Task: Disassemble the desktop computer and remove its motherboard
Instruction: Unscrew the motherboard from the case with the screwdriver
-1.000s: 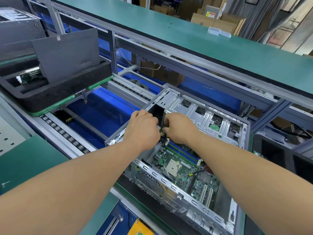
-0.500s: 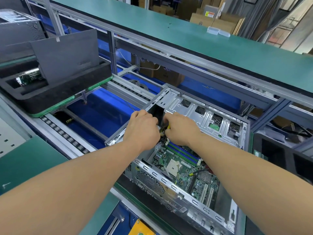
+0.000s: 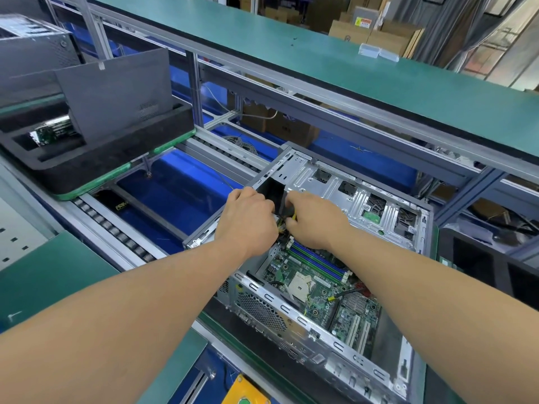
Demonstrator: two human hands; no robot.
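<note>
An open silver desktop case [image 3: 344,188] lies on its side on the conveyor, with the green motherboard [image 3: 318,290] bolted inside. Blue and green memory slots [image 3: 316,259] run along the board's far edge. Both hands reach into the case's far left corner. My left hand [image 3: 248,221] is curled, knuckles up, over a bundle of yellow and black power cables [image 3: 282,221]. My right hand [image 3: 313,221] pinches the same bundle from the right. The connector itself is hidden under the fingers.
A black foam tray [image 3: 96,158] holding a dark side panel [image 3: 116,91] and a circuit board sits at the left on the roller conveyor [image 3: 116,237]. A green shelf [image 3: 350,71] overhangs behind. Another dark unit [image 3: 495,263] stands at the right.
Both hands stay at the same corner of the case. The right hand has shifted slightly toward the left hand around the cables.
</note>
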